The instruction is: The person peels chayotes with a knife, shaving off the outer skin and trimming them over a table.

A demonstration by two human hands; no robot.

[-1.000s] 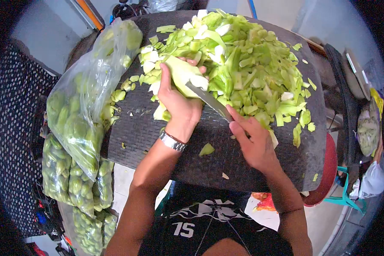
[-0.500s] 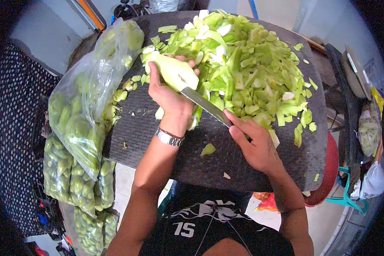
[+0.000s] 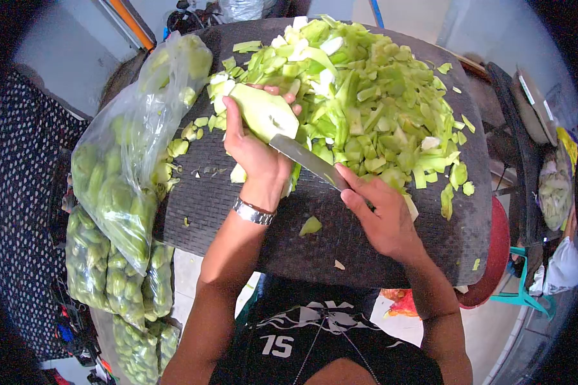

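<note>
A pale green peeled vegetable [image 3: 262, 111] lies in my left hand [image 3: 257, 151], whose fingers curl round its far side and whose thumb rests along the near side. A silver watch circles that wrist. My right hand [image 3: 382, 215] is closed round the handle of a knife [image 3: 308, 160], the handle mostly hidden by the fingers. The blade points up and left, its tip at the lower end of the vegetable. Beyond both hands, a large heap of green peelings and slices [image 3: 382, 102] spreads over the dark woven tabletop [image 3: 212, 218].
A clear plastic bag of green vegetables [image 3: 119, 173] leans on the table's left edge, with more filled bags [image 3: 87, 256] below it. Under the right edge is a red tub [image 3: 491, 263], beside a teal stool [image 3: 526, 289]. Loose scraps [image 3: 311, 226] lie near the front.
Over the last second the vegetable and my left hand have shifted slightly left, and the knife has moved from its face to its lower end. White bits on the vegetable's end are gone.
</note>
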